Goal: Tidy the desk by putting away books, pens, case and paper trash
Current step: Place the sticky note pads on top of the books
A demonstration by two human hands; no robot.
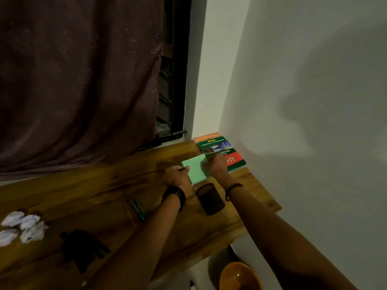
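Note:
A light green book (195, 169) is held over the wooden desk (104, 185) by both hands. My left hand (178, 174) grips its left edge and my right hand (214, 164) grips its right side. Just beyond, in the desk's far right corner, a green and red book (230, 152) lies on top of an orange one (206, 136). A dark pen cup (210, 198) stands just below the hands. Pens (136, 209) lie left of my left forearm. Crumpled white paper balls (22, 228) lie at the left edge. A black case (82, 248) lies near the front.
A dark curtain (79, 80) hangs behind the desk, with a window frame (173, 80) beside it. A white wall (303, 101) bounds the desk on the right. Below the desk's right end sits an orange bin (238, 277).

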